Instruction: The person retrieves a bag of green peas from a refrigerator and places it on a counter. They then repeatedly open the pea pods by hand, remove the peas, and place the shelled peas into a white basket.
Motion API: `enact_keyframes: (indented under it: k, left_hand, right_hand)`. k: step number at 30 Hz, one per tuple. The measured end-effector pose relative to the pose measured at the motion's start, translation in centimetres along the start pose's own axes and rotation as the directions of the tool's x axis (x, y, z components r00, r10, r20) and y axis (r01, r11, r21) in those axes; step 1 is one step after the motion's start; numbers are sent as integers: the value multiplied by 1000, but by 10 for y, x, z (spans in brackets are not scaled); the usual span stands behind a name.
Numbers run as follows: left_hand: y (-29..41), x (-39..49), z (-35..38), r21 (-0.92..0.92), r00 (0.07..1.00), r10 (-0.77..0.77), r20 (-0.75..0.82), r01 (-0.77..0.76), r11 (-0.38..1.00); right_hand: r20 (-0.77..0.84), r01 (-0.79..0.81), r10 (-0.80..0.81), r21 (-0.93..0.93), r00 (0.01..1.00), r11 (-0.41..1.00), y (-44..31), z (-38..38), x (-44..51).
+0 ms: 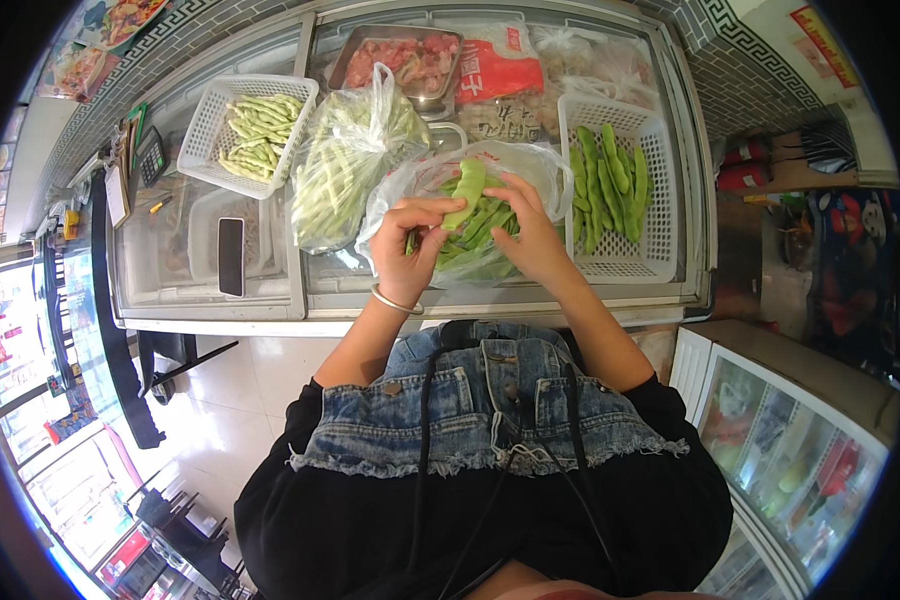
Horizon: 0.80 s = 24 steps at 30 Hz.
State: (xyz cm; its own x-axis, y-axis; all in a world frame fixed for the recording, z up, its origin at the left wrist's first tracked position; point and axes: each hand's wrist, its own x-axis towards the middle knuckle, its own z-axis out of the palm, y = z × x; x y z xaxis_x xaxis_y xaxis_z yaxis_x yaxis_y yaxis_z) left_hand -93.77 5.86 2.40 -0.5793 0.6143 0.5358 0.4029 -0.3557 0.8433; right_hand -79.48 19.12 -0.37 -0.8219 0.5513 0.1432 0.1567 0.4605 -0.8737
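Observation:
A broad, flat green bean [465, 193] is pinched between the thumb and fingers of my left hand [406, 238]. Small green pieces show within that hand's curled fingers. My right hand [529, 232] has its thumb and fingers apart, with fingertips close to the bean's right side; whether they touch it is unclear. Below both hands lies an opened clear plastic bag [544, 161] of flat green beans [480, 251]. Just right of it, a white perforated basket [656, 259] holds several more flat beans [607, 184].
A tied plastic bag of pale beans [345, 172] and a white basket [195, 142] of slender beans stand left on the glass-topped freezer [360, 304]. Behind are a metal tray [341, 56] of raw meat and packaged food [499, 79]. A phone [231, 256] lies front left.

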Motion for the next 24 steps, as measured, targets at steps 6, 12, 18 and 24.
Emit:
enact_keyframes:
  k: [6, 12, 18, 24]
  left_hand:
    - [9, 1, -1, -72, 992, 73, 99, -66, 995]
    - [13, 7, -4, -413, 891, -412, -191, 308, 857]
    - [14, 20, -31, 578, 980, -129, -153, 195, 793]
    - [15, 23, -3, 540, 852, -249, 460, -46, 840]
  right_hand:
    - [-134, -14, 90, 482, 987, 876, -1, 20, -1]
    - [-40, -159, 185, 358, 982, 920, 14, 5, -5]
    - [-62, -153, 163, 152, 985, 976, -11, -21, -5]
    - [-13, 182, -182, -1, 983, 983, -45, -22, 4]
